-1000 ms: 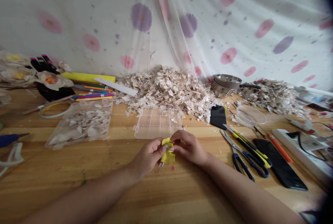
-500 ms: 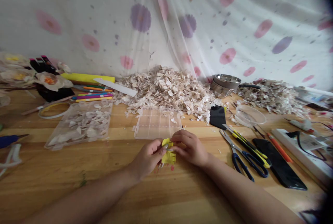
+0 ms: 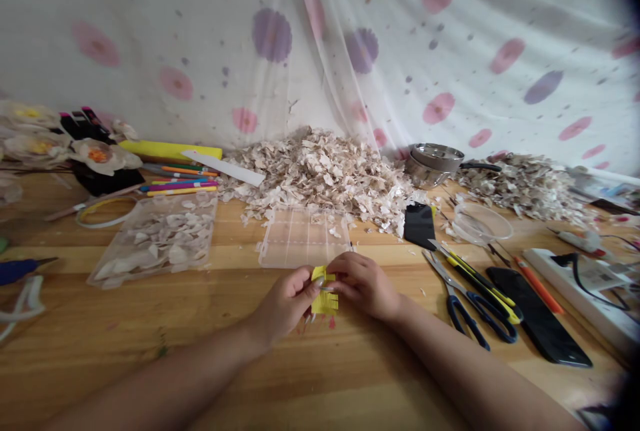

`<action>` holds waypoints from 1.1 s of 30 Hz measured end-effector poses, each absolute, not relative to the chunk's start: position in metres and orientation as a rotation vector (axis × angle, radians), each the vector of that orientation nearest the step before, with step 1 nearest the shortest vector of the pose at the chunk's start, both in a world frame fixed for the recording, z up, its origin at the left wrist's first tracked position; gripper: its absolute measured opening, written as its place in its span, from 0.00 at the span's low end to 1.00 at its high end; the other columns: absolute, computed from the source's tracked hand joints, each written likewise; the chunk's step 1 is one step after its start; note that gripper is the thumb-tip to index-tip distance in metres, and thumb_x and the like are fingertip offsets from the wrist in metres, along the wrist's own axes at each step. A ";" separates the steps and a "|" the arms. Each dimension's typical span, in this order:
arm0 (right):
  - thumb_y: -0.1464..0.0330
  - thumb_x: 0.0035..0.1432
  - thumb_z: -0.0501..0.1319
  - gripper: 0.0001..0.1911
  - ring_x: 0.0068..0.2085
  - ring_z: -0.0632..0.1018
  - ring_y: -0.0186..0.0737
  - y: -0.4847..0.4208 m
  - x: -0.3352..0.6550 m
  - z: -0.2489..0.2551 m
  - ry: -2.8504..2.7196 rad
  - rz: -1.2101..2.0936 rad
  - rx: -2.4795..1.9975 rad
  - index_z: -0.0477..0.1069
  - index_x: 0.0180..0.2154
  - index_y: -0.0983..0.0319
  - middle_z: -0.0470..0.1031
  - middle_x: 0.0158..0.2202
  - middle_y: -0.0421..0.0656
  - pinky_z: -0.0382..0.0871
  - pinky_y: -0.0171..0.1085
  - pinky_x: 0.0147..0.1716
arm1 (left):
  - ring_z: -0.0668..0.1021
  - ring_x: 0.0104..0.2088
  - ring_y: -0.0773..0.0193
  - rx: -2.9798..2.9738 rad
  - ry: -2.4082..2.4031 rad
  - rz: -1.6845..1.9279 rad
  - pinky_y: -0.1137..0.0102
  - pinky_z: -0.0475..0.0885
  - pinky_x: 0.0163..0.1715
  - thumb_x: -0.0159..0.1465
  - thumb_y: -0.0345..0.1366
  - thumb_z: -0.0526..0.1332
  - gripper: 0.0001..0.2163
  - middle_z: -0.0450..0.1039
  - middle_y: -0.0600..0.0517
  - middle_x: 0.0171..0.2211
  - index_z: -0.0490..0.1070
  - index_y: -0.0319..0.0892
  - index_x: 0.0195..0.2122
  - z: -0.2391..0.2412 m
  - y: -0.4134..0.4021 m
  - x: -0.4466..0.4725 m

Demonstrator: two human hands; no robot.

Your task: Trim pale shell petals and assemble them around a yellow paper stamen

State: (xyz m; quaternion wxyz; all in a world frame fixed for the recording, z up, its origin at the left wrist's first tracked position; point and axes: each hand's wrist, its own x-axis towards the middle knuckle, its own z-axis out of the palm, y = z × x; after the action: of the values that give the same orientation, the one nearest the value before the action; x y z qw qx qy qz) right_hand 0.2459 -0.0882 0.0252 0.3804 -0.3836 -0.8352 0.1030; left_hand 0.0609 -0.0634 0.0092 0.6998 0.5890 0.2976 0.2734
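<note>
A small strip of yellow paper [image 3: 325,303], its right edge cut into a fringe, is held up between my two hands just above the table. My left hand [image 3: 287,299] is closed on its left side, thumb across the front. From the right, my right hand [image 3: 364,285] pinches at the fringed edge with thumb and fingers. A thin pale piece shows between the fingertips, too small to name. Beyond the hands lies a clear compartment box [image 3: 305,244].
Behind is a large heap of pale dried flakes [image 3: 325,174]. Scissors [image 3: 467,301], a yellow-black utility knife [image 3: 483,284] and a phone [image 3: 543,317] lie to the right. A clear tray of flakes [image 3: 113,264], markers [image 3: 180,185] and a tape roll [image 3: 107,219] stand left.
Almost nothing differs. Both hands keep their hold on the yellow paper, and the whole view has shifted very slightly.
</note>
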 end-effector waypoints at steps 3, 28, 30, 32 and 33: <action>0.65 0.61 0.57 0.08 0.31 0.73 0.38 -0.088 0.246 0.025 -2.141 0.233 -0.981 0.68 0.39 0.63 0.73 0.29 0.46 0.68 0.35 0.29 | 0.65 0.21 0.71 1.310 0.671 0.606 0.75 0.62 0.20 0.56 0.53 0.58 0.20 0.62 0.56 0.23 0.65 0.38 0.33 0.010 -0.064 0.061; 0.66 0.60 0.57 0.07 0.32 0.75 0.37 -0.088 0.246 0.018 -1.964 0.414 -1.027 0.70 0.37 0.62 0.74 0.31 0.46 0.70 0.35 0.33 | 0.65 0.21 0.71 1.361 0.705 0.614 0.75 0.63 0.20 0.59 0.52 0.56 0.18 0.61 0.57 0.23 0.63 0.39 0.32 0.005 -0.061 0.062; 0.66 0.60 0.58 0.06 0.32 0.75 0.37 -0.088 0.245 0.017 -1.949 0.423 -1.030 0.70 0.36 0.63 0.74 0.30 0.45 0.70 0.35 0.33 | 0.66 0.21 0.71 1.363 0.705 0.618 0.75 0.63 0.20 0.59 0.51 0.55 0.18 0.61 0.57 0.23 0.63 0.39 0.32 0.005 -0.061 0.062; 0.67 0.60 0.58 0.06 0.32 0.75 0.37 -0.089 0.245 0.017 -1.936 0.432 -1.029 0.70 0.35 0.63 0.74 0.30 0.45 0.70 0.35 0.32 | 0.66 0.21 0.71 1.367 0.704 0.614 0.75 0.63 0.19 0.60 0.51 0.55 0.17 0.61 0.57 0.23 0.63 0.39 0.32 0.005 -0.062 0.061; 0.67 0.60 0.58 0.05 0.32 0.75 0.37 -0.089 0.245 0.017 -1.932 0.436 -1.026 0.70 0.35 0.63 0.74 0.30 0.45 0.70 0.35 0.32 | 0.65 0.20 0.71 1.368 0.706 0.613 0.75 0.63 0.19 0.60 0.51 0.55 0.17 0.61 0.57 0.23 0.63 0.39 0.32 0.005 -0.062 0.061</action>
State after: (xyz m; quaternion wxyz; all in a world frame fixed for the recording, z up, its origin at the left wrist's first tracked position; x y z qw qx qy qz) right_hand 0.2452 -0.0892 0.0172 0.4400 -0.4129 -0.7778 0.1756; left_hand 0.0609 -0.0622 0.0049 0.6758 0.6085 0.3142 0.2724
